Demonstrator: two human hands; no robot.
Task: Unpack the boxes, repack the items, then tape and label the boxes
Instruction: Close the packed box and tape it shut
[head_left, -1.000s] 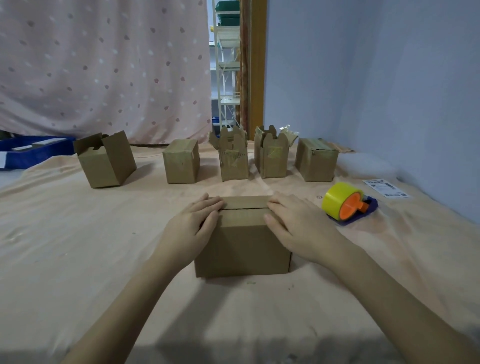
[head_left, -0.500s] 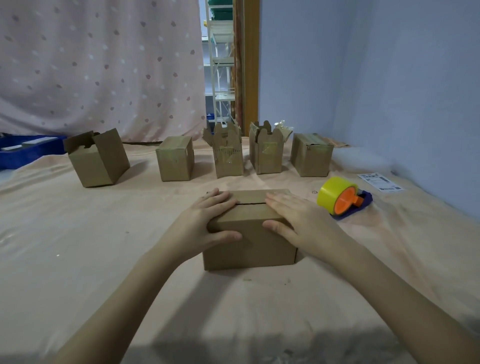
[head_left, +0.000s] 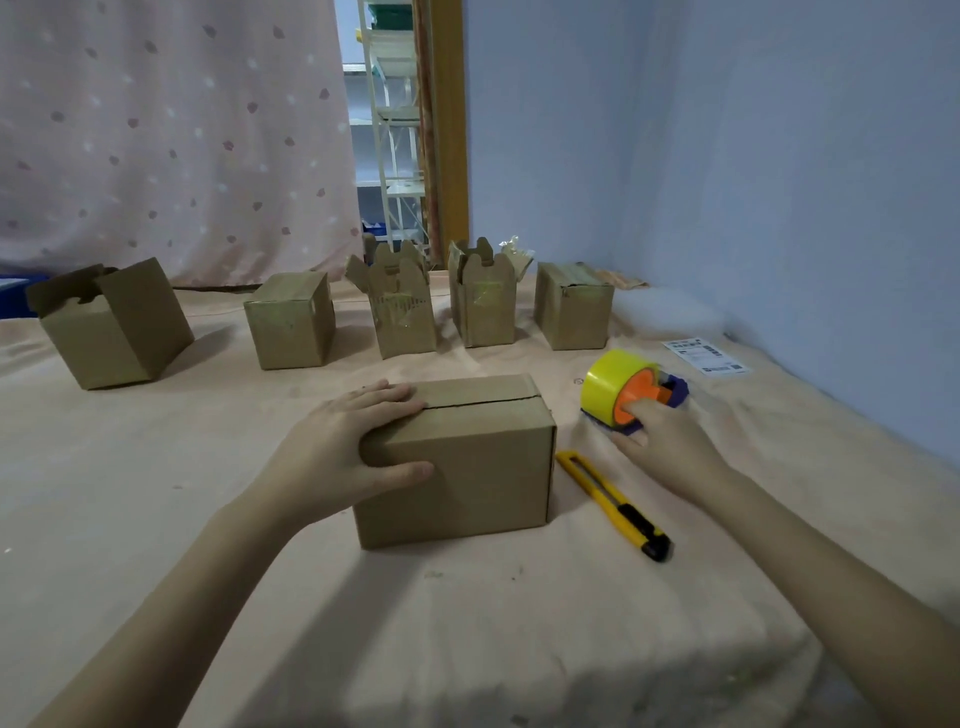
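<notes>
Reading left to right across the tabletop (head_left: 156, 519):
Far row: five small brown cardboard boxes (head_left: 291, 322) stand along the far edge; at least three have raised flaps, the others look closed.
Left hand (head_left: 343, 452): its grip is wrapped over the left end of the closed brown cardboard box (head_left: 467, 462), fingers flat on the top by the seam, thumb pressed on the near face.
Task box: near the middle of the tabletop, flaps down, seam not yet taped.
Yellow-and-black utility knife (head_left: 613, 504): lies just beside the box's right side, apart from both hands.
Right hand (head_left: 670, 447): reaching toward the right edge, fingertips touching the orange hub of the yellow tape roll on its blue dispenser (head_left: 628, 395); the grip looks loose, not yet closed round it.
White printed label (head_left: 706, 356): flat near the far right corner.
Risk: with so light a hold, the dispenser may roll or slip away.
Risk: if the left hand eases, the flaps may spring up and the tape would go on crooked.
</notes>
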